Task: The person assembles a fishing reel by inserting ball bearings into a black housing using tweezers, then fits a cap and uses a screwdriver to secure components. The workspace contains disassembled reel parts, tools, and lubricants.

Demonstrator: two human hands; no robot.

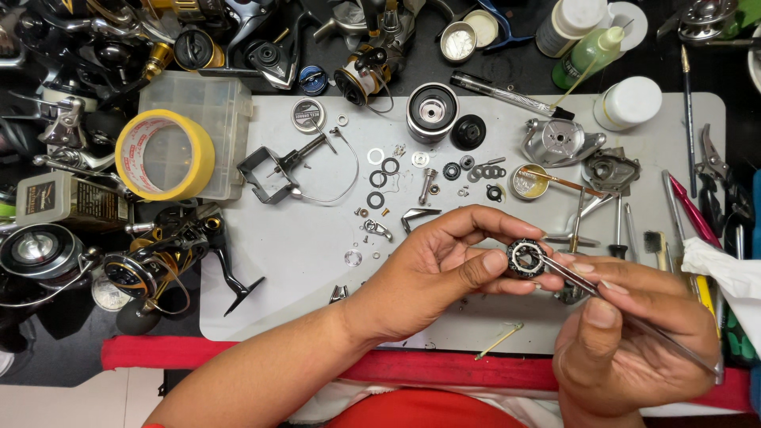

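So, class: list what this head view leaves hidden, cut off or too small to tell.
- Roller bearing: its far side is hidden by the left hand fingers.
- Tweezers: the middle is covered by the right hand.
- Washers: too small to tell apart.
- Reels: cut off at the left edge.

Both forearms enter from the bottom edge and meet just right of centre. The left hand [444, 265] lies palm-inward, thumb and forefinger curled into a pinch — the remaining fingers arched loosely above. The right hand [630, 337] sits lower and nearer the camera (knuckles towards the lens), thumb pressed against the side of the forefinger in a closed, pen-like grip.
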